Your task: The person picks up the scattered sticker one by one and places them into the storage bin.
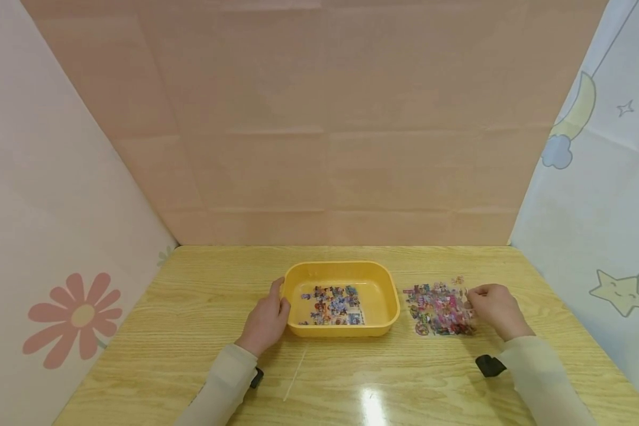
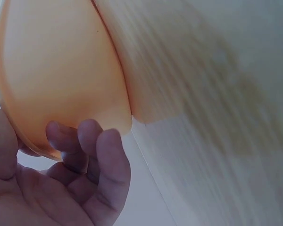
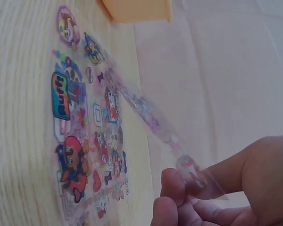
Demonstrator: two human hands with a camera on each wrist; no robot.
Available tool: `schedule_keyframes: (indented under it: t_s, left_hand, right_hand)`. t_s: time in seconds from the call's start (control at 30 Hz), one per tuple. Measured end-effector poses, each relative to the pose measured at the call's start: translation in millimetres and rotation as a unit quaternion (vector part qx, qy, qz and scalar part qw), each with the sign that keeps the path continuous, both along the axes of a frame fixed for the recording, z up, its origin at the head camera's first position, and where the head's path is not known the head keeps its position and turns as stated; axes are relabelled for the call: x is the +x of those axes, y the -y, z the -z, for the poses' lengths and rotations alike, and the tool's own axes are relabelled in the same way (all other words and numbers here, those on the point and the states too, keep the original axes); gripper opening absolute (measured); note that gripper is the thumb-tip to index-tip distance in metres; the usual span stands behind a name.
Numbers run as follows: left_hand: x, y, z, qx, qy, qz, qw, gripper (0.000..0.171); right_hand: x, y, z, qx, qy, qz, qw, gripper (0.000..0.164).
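A yellow plastic basin (image 1: pixel 341 332) stands on the table, with a clear sticker sheet (image 1: pixel 335 306) lying on its floor. My left hand (image 1: pixel 266 319) grips the basin's left end at the rim; in the left wrist view its fingers (image 2: pixel 111 165) curl beside the outer wall. To the right of the basin lie clear sheets of colourful cartoon stickers (image 1: pixel 439 310), overlapping. My right hand (image 1: pixel 495 307) pinches the right edge of the upper sticker sheet (image 3: pixel 153 117) between thumb and fingers. That sheet slants up from the one beneath; how many lie there I cannot tell.
The wooden table (image 1: pixel 191 319) has a pale wall behind it and printed cloth sides, with a flower (image 1: pixel 82 316) at left and a star (image 1: pixel 625 293) at right. Dark straps (image 1: pixel 491 365) sit at the wrists. Light glares on the table's front.
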State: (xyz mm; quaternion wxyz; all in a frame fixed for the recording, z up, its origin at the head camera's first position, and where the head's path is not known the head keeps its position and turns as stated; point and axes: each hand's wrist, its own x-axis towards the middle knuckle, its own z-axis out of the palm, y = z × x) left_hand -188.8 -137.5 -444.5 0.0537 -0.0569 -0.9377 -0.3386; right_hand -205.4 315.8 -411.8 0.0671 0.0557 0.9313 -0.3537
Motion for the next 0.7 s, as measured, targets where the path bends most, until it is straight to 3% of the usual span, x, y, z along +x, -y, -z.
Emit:
schedule_keyframes:
  t_s: [0.7]
  left_hand:
    - [-0.9,0.9,1.4,-0.001,0.012,-0.001,0.9999,0.052]
  right_hand:
    - [0.8,-3.0,-8.6,-0.071,0.004,0.007,0.997,0.051]
